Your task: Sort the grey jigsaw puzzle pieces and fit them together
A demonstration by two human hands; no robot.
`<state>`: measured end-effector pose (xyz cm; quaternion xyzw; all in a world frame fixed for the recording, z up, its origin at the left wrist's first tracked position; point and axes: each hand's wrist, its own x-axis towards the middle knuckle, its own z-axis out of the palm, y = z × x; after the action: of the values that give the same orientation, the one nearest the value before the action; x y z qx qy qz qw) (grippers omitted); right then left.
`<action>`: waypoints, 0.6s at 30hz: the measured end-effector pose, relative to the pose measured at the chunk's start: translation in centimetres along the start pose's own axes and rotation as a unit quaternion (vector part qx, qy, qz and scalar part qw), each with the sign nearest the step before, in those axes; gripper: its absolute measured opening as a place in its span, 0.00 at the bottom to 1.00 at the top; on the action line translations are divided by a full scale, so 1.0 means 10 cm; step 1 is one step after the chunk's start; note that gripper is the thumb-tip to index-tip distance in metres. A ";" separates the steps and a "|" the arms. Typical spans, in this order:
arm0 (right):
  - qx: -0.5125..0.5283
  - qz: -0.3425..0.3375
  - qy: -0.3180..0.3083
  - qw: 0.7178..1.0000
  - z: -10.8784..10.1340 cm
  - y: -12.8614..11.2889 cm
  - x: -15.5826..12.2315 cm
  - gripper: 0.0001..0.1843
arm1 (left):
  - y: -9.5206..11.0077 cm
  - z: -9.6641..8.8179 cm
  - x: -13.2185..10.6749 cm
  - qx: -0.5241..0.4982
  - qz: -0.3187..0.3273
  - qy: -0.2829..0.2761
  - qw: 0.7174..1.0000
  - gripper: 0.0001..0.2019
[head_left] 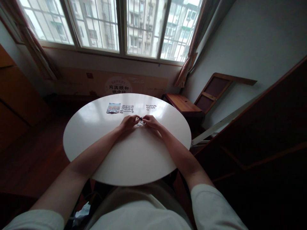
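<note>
My left hand (129, 122) and my right hand (151, 121) meet over the far half of a round white table (134, 159). Their fingertips pinch around a small dark jigsaw puzzle piece (140, 118), whose edges are partly hidden by the fingers. Just below the fingers lies a loose cluster of puzzle pieces (140, 125). Farther left, more pieces (128, 108) are laid in rows beside a colourful picture sheet (113, 108). A smaller set of pieces (151, 106) lies in short rows beyond my right hand.
A wooden bench (183, 103) stands past the table's right rim, with a wooden frame (212, 91) leaning at the wall. Behind the table is a printed cardboard panel (91, 84) under barred windows. A dark wooden panel (259, 153) slopes along the right.
</note>
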<state>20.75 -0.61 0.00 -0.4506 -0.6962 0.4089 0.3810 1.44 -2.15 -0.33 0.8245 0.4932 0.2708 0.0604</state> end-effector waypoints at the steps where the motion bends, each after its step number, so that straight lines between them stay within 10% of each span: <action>1: 0.002 0.001 0.001 1.000 0.00 0.00 0.00 0.04 | 0.00 0.00 0.00 0.000 0.001 0.001 1.000 0.17; 18: 0.024 0.008 0.004 1.000 -0.02 -0.03 -0.01 0.06 | -0.04 0.03 0.02 0.016 0.007 0.010 1.000 0.19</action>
<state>20.85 -0.74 0.35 -0.4486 -0.6809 0.4268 0.3911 1.34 -1.73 -0.71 0.8262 0.4921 0.2713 0.0405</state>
